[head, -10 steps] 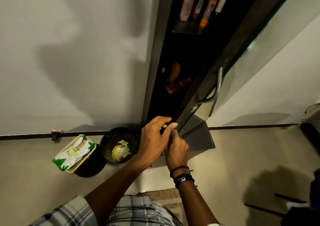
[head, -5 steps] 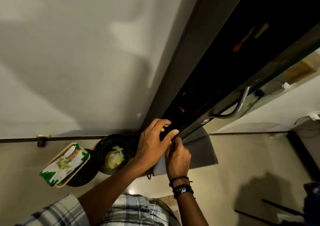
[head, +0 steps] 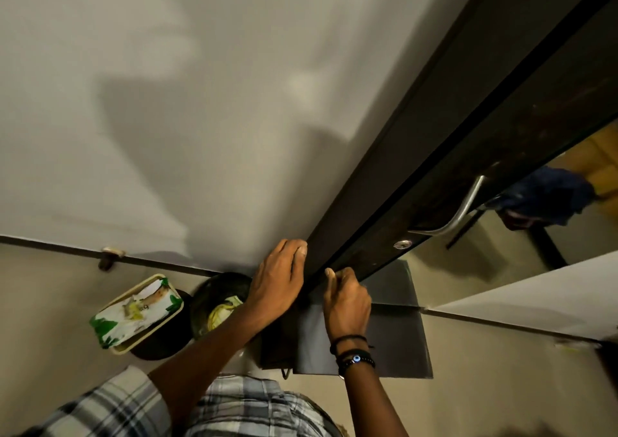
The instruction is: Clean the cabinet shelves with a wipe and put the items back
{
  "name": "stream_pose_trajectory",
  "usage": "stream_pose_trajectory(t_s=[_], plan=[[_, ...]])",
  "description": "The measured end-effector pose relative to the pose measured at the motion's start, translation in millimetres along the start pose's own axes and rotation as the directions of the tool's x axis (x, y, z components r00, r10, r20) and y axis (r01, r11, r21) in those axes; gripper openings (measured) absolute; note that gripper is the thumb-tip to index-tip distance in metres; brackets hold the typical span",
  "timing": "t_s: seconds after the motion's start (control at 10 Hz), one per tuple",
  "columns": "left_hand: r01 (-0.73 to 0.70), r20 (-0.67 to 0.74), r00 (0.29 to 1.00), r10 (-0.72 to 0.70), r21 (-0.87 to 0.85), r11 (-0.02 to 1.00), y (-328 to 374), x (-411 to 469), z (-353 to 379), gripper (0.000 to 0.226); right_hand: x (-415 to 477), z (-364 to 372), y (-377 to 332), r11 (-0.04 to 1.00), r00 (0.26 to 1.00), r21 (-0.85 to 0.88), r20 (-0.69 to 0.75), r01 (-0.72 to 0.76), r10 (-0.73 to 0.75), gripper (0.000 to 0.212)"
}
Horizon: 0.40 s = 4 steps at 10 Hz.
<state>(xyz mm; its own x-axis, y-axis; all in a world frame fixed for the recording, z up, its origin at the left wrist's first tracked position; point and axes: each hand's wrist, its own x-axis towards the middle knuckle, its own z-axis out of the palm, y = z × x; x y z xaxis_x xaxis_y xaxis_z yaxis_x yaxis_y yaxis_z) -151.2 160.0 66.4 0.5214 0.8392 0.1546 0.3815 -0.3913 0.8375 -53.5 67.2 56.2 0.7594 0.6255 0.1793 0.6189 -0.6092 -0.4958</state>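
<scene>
The dark cabinet door (head: 434,182) lies almost flush with the cabinet frame, and the shelves inside are hidden. My left hand (head: 279,282) rests on the frame's lower corner with its fingers laid against the edge. My right hand (head: 346,297) has curled fingers and its thumb at the door's bottom edge, gripping it. A green-and-white wipe pack (head: 133,309) lies on a dark round container on the floor to the left. Beside it stands a black bin (head: 214,289) with a crumpled yellowish wipe (head: 222,311) inside.
A metal handle (head: 463,209) and a mirror panel (head: 495,262) are on the door's front. A grey flat box (head: 398,339) sits on the floor under my right hand. A small door stopper (head: 110,256) juts from the skirting at left. White wall fills the upper left.
The door has swung from partly open to nearly closed, hiding the shelves and bottles. Both hands stayed at its bottom corner, the left shifting onto the frame.
</scene>
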Motion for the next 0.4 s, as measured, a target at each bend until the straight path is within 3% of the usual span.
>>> stream_pose_trajectory(t_s=[0.3, 0.4], plan=[[0.003, -0.064, 0.998, 0.009, 0.180, 0.984, -35, -19, -10, 0.045, 7, -2, -13, 0.996, 0.995, -0.041, 0.062, 0.084, -0.081, 0.028], [0.015, -0.123, 0.992, 0.009, 0.190, 0.982, -33, -15, -22, 0.045, 5, -3, -37, 0.957, 0.957, 0.006, 0.038, 0.289, -0.289, 0.027]])
